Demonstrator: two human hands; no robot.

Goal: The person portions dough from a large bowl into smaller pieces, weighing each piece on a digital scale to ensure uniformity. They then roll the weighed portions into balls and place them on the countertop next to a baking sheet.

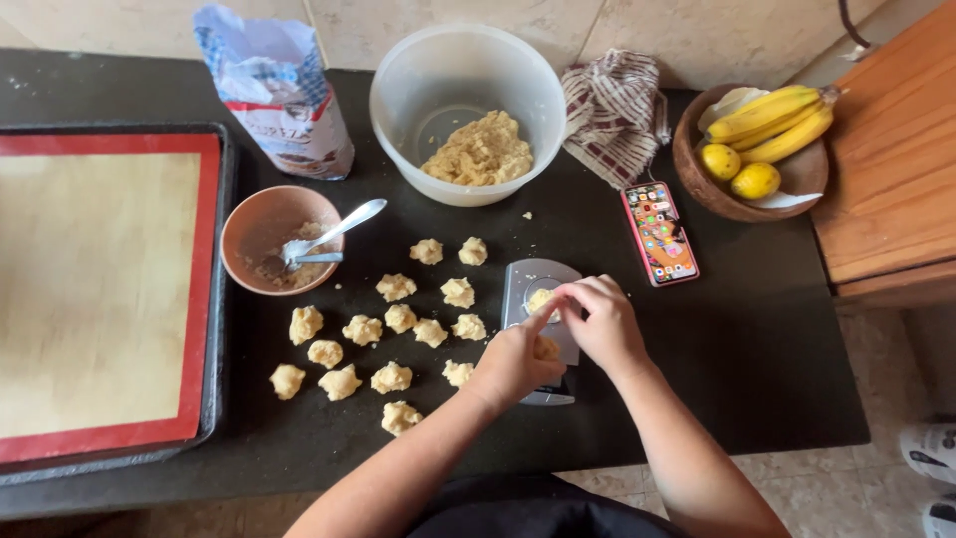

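Both forearms reach forward, the left hand point(513, 361) curled closed and the right hand point(600, 324) beside it, fingers point(570, 296) pinched.

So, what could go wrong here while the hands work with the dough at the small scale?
The phone lies close beside the scale, so sticky crumbs might reach it. The right hand and left hand crowd the scale, possibly disturbing it. Dough lumps lie close together and could stick.

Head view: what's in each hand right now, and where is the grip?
Left hand cups a dough lump from below. Right hand pinches the dough piece on the small scale at its edge.
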